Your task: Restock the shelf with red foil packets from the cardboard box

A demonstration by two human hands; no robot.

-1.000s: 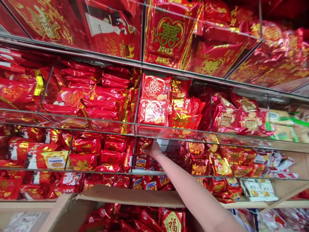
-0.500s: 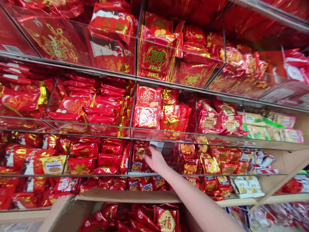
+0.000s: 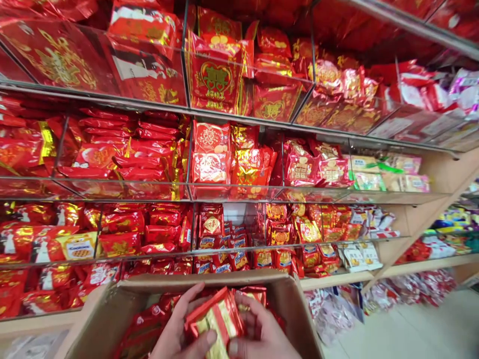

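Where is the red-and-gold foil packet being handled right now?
Bottom centre of the head view, the foil packet is held between the left hand and right hand, above the open cardboard box.

Red-and-gold foil packets (image 3: 219,319), small stack, tilted, above open cardboard box (image 3: 295,304)

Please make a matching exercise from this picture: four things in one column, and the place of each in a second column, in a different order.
Things:
1. red and gold foil packet
2. cardboard box
3. pale green and yellow packets
4. packet with a large red heart

Places:
A. on the top shelf, behind the glass front
B. at the right end of the second shelf
C. between the left hand and the right hand
D. at the bottom of the view, open, with red packets inside

Pairs: 1-C, 2-D, 3-B, 4-A
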